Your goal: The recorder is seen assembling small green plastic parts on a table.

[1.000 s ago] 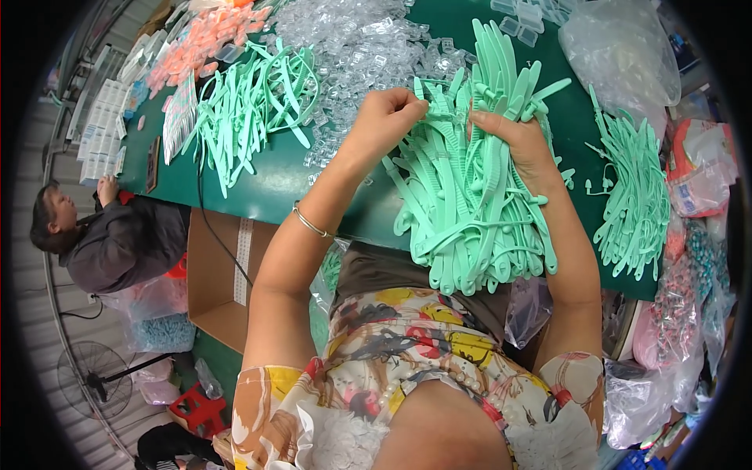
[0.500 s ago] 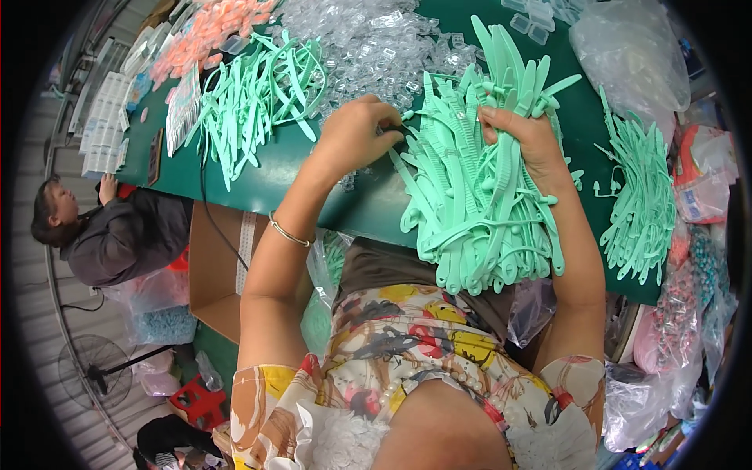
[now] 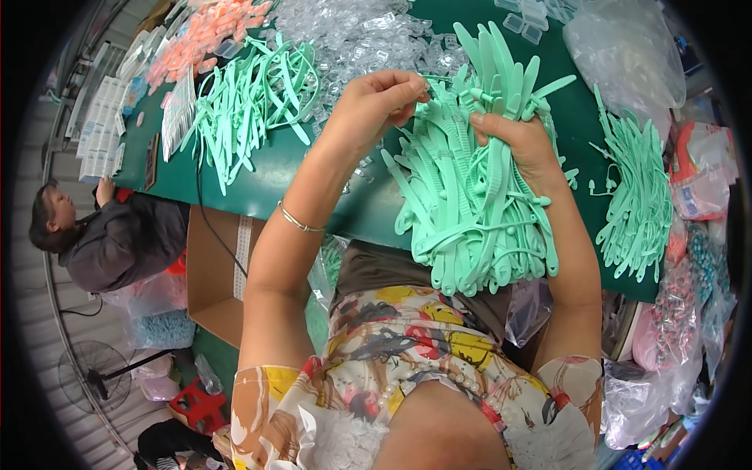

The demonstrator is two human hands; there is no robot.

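Though uneven at the tips, ribbed mint-green straps tight in right grip, state of left grip unclear.

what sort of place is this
Probably a small workshop: bunches of mint-green straps and a heap of clear plastic pieces crowd a green table, with another person at its left side.

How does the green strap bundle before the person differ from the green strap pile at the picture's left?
The bundle is gripped by the right hand; the pile lies on the table. The bundle's straps mostly line up; the pile's splay loosely. Both are mint green.
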